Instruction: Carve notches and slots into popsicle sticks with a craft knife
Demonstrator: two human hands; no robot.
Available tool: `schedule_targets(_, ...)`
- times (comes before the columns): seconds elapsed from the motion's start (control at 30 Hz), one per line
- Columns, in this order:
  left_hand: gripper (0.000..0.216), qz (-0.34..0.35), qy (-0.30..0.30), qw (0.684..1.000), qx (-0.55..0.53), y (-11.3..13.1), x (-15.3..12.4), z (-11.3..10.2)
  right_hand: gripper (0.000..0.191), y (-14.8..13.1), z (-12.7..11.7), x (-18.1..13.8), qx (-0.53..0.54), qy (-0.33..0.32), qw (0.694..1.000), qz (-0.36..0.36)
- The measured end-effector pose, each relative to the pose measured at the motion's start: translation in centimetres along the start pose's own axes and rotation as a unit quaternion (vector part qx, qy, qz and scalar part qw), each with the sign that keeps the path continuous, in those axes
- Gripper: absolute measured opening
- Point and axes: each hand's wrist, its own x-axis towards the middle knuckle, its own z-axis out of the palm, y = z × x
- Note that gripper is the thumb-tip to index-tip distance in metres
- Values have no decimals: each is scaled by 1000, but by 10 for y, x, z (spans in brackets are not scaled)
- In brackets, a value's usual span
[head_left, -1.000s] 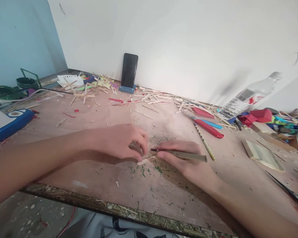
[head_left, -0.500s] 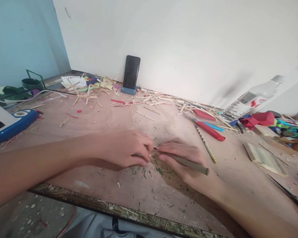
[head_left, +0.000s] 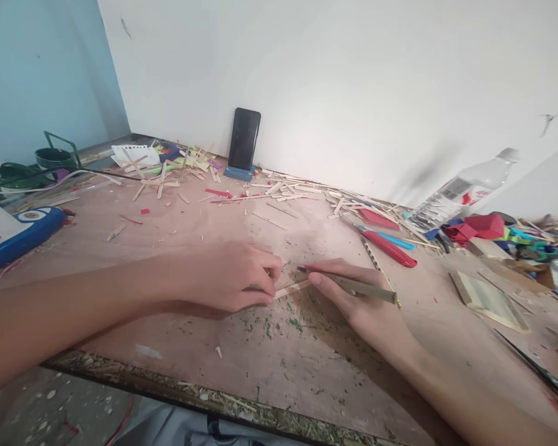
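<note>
My left hand (head_left: 242, 275) rests on the table with its fingers closed on a pale wooden craft stick (head_left: 292, 288). The stick's free part points right from under my fingertips, its far end close to my right thumb. In my right hand (head_left: 369, 319) an olive-brown pencil (head_left: 369, 290) is gripped between thumb and fingers, its dark tip facing left, just beyond the stick. Green shavings (head_left: 296, 324) are scattered on the tabletop below both hands. Behind my right hand lies a patterned pencil (head_left: 371, 253), partly covered by it.
A phone (head_left: 244, 139) stands upright in a blue holder (head_left: 239, 173) by the wall. Loose craft sticks (head_left: 291, 189) line the back. A red utility knife (head_left: 390, 249), plastic bottle (head_left: 462, 189) and wooden block (head_left: 488, 301) are rightward; a blue-and-white device (head_left: 32, 232) sits left.
My right hand has drawn back to the right with the pencil, its tip now away from my left fingers. More of the craft stick shows between my hands. The view has shifted slightly.
</note>
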Motion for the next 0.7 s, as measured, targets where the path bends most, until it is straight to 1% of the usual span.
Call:
schedule_targets(0.1,24,15,-11,1000,7,3,-1,0,13,-3,-1,1,20,-18,1000,-3)
schedule_targets(0.23,27,15,-7,1000,-7,2,-1,-1,14,-3,2,-2,48,-46,997,-32)
schedule_targets(0.4,11,-3,-3,1000,-13,-8,-1,-3,17,-2,4,-4,68,-44,994,-71)
schedule_targets(0.43,14,-7,-4,1000,-11,-10,-1,-4,17,-3,3,-4,74,-46,993,-80)
schedule_targets(0.57,36,-15,-13,1000,-1,-15,-3,-3,21,-9,1,-2,100,-68,984,-128)
schedule_targets(0.7,52,-11,-41,999,6,-17,-4,0,26,-14,2,-3,108,-88,975,-173)
